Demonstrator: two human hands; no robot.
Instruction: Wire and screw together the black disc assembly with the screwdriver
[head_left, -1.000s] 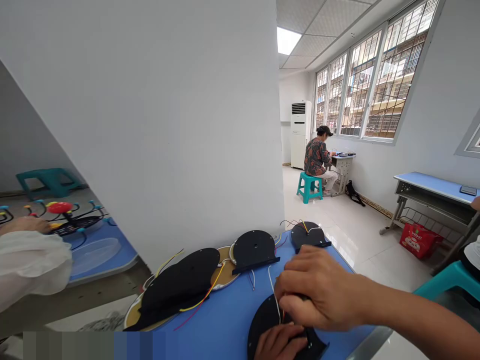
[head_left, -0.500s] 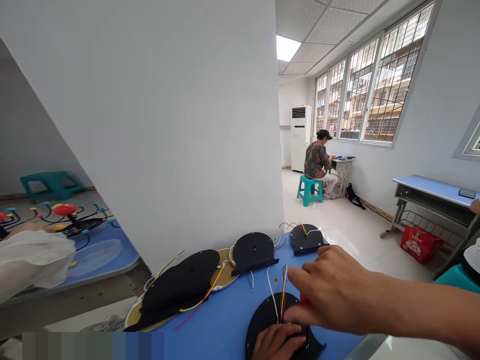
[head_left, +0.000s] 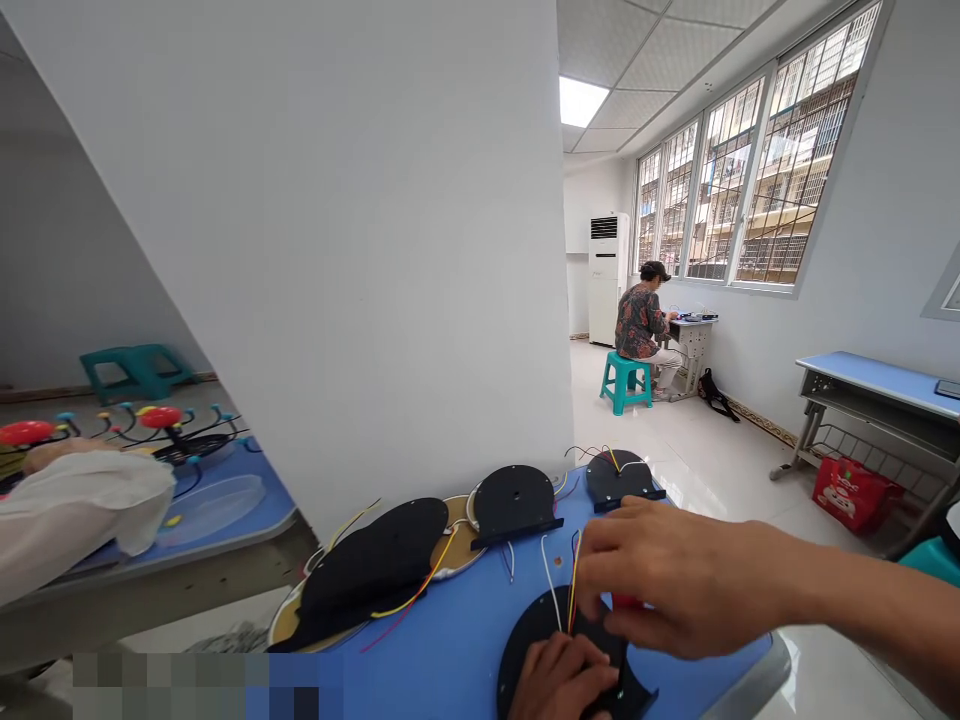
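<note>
left hand: the left hand [head_left: 562, 678] is down on the round black plate [head_left: 525, 640], fingers bent
right hand: the right hand [head_left: 652, 575] is curled round some red handle [head_left: 628, 602], mostly hidden tbh, just above that plate
wires: white wire [head_left: 551, 580] and a yellow wire [head_left: 574, 590] sticking up
desk: blue desk [head_left: 457, 625], more black plates [head_left: 517, 505] along the wall side
background: person [head_left: 639, 322] in a dark cap, on a teal stool [head_left: 625, 380]

Set beside a pale wall [head_left: 360, 250], over glossy floor [head_left: 637, 427], under a lit panel [head_left: 583, 102], with barred windows [head_left: 784, 170] and a blue desk [head_left: 866, 372] at right.
</note>
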